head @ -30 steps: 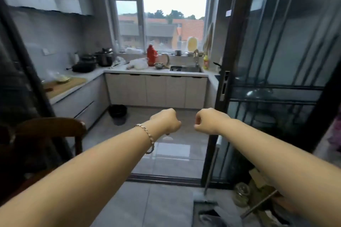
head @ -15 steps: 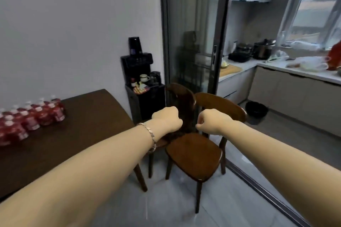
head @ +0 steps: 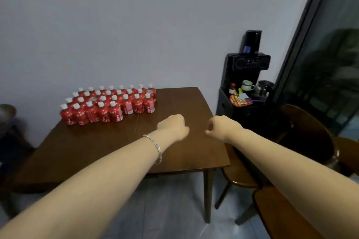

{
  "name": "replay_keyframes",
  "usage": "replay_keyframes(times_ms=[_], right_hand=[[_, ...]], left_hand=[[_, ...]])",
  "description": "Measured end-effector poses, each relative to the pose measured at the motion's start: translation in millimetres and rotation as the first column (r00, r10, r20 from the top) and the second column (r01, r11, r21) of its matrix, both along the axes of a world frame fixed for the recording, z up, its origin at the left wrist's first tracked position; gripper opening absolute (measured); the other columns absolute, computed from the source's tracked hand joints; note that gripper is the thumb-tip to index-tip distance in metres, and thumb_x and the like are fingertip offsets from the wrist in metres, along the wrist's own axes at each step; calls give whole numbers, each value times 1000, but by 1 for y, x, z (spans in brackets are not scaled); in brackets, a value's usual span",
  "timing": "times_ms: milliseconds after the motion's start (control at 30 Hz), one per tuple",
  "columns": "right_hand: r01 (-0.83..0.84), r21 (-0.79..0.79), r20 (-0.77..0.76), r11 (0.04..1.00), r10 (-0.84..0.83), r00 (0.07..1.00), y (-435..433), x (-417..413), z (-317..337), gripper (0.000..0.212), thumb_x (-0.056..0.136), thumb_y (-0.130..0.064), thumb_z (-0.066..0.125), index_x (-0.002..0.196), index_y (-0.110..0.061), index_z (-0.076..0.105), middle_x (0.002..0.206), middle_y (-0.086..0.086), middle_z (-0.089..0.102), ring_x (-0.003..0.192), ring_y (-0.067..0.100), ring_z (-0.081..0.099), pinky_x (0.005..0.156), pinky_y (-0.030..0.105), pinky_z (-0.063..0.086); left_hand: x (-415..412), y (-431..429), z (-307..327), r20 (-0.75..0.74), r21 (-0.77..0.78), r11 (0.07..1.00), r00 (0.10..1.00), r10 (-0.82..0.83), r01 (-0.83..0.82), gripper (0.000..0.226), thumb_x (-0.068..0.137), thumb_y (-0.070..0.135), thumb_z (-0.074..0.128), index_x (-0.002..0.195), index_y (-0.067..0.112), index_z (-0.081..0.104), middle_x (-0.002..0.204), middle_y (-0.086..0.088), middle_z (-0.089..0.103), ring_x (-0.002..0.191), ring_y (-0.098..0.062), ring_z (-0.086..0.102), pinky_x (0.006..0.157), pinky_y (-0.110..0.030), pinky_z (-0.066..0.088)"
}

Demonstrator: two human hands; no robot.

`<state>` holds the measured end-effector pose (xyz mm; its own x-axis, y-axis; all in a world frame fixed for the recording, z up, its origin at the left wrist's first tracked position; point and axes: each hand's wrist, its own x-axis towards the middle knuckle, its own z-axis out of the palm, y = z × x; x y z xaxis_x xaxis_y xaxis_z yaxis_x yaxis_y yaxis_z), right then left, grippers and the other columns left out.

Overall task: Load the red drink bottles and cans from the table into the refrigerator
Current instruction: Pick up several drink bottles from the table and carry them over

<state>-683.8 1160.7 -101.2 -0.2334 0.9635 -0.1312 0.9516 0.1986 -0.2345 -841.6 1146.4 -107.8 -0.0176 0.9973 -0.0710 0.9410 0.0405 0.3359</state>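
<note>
Head view, left hand (head: 172,126) and right hand (head: 221,127) held out toward the table (head: 180,103), fingers (head: 211,128) curled into fists, nothing gripped, red drink bottles (head: 108,104) packed upright at the table's far left.

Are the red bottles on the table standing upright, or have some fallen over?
Upright. The red bottles stand in close rows on the table, white caps up; none lies on its side.

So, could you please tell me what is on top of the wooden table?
A cluster of red bottles with white caps stands at the far left corner of the table. The left forearm covers part of the near tabletop, so that strip is hidden.
</note>
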Motion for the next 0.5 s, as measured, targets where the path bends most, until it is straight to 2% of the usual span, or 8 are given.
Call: replay_keyframes(times_ms=[100, 300, 400, 500], right_hand=[[-78, -13, -16, 997, 78, 997, 70, -33, -2, 26, 91, -34, 53, 105, -15, 64, 104, 6, 65, 92, 24, 62, 84, 40, 53], [-179, -63, -5, 982, 179, 984, 176, -101, -19, 29, 91, -34, 52, 110, -14, 61, 109, 6, 64, 98, 24, 61, 89, 40, 51], [-221, -105, 11, 970, 223, 975, 216, -138, -33, 28, 91, -33, 52, 110, -16, 62, 111, 5, 64, 101, 24, 61, 89, 39, 51], [-206, -127, -21, 970, 205, 978, 274, -194, -67, 25, 90, -32, 52, 108, -18, 62, 111, 4, 64, 101, 23, 61, 89, 38, 51]], left_hand=[[-39, 56, -1, 27, 5, 995, 994, 103, -103, 23, 92, 30, 48, 99, 15, 63, 95, -2, 64, 86, -21, 62, 76, -33, 52], [-113, 143, -20, 85, 22, 956, 953, 290, -293, 19, 93, 28, 48, 84, 16, 59, 76, 1, 58, 73, -16, 58, 55, -26, 40], [-150, 179, -39, 95, 0, 940, 936, 339, -341, 18, 93, 27, 47, 79, 18, 54, 78, 1, 57, 77, -19, 58, 61, -28, 44], [-205, 237, -73, 140, -37, 926, 915, 378, -376, 16, 93, 26, 48, 85, 15, 57, 84, -1, 60, 83, -22, 60, 70, -33, 50]])
